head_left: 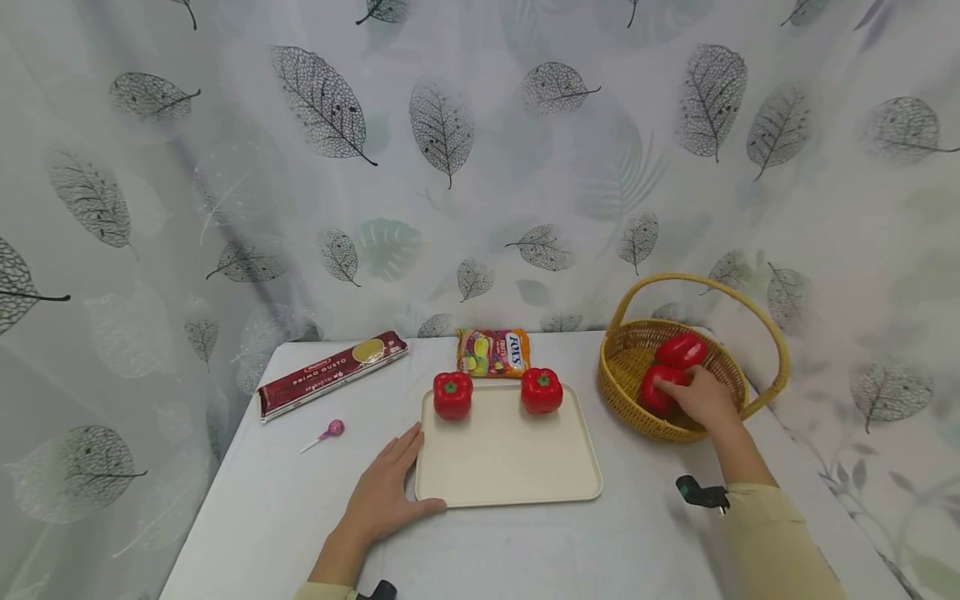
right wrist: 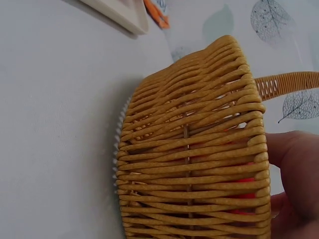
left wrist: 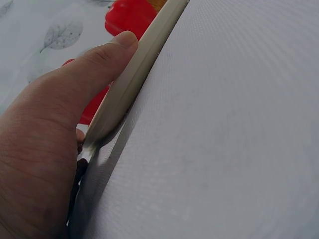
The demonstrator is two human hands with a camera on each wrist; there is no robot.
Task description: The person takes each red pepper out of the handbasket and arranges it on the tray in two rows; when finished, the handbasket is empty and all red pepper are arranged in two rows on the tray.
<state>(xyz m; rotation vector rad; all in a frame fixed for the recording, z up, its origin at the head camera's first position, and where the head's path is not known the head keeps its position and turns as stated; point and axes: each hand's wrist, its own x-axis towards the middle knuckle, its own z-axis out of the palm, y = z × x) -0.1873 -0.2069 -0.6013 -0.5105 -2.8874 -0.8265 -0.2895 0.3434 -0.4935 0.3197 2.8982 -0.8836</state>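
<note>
A cream tray (head_left: pixel 510 467) lies mid-table with two red bell peppers, one at its back left (head_left: pixel 453 396) and the other at its back right (head_left: pixel 542 391). Against the tray's left side and front-left corner rests my left hand (head_left: pixel 382 492), fingers straight and thumb spread; the left wrist view shows the thumb (left wrist: pixel 107 57) on the rim. My right hand (head_left: pixel 708 398) reaches inside a wicker basket (head_left: pixel 626 392) and grips a red bell pepper (head_left: pixel 660 390). Behind it lies another red pepper (head_left: pixel 681 350). Basket weave hides most of the fingers in the right wrist view.
A dark red spaghetti packet (head_left: pixel 330 375) lies at the back left, with a pink lollipop (head_left: pixel 334 428) in front of it. Behind the tray is a colourful sweets bag (head_left: pixel 493 353). The basket's tall handle (head_left: pixel 693 279) arches over it. A leaf-patterned curtain (head_left: pixel 480 167) hangs behind the table.
</note>
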